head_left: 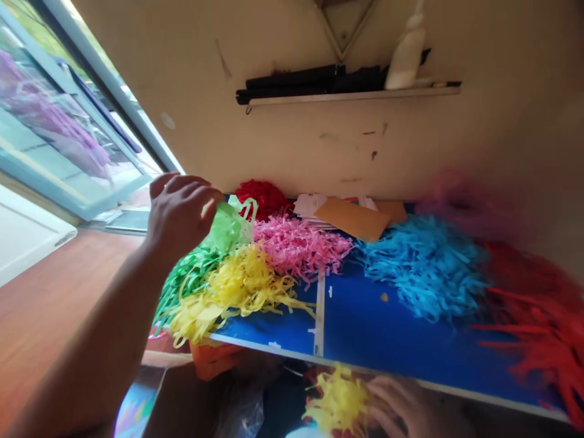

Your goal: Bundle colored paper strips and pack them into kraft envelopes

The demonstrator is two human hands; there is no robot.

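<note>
Seen from the head-worn camera, tilted to one side, the person's left hand (180, 213) is raised at the far left of a blue tabletop (392, 340) crossed by a white stripe (319, 316). Its fingers (182, 185) are curled and closed, and they appear to pinch a bunch of green paper strips (225, 231), though the fingertips are partly hidden. The right hand (410, 407) is at the bottom edge, blurred and cut off by the frame. Its spread fingers (387, 395) touch a yellow paper tuft (337, 404) flecked with red, but I cannot tell whether they grip it. On the tabletop lie heaps of shredded paper: yellow (241, 292), pink (296, 246), sky blue (424, 267) and red (538, 322). A manila envelope (351, 219) rests near the wall. The loose yellow strips hang over the near edge, so a brushing sleeve could knock them to the floor. A tight pinch could tear the thin green strips, and a loose one could let them slip and tangle with the neighbouring heaps.
</note>
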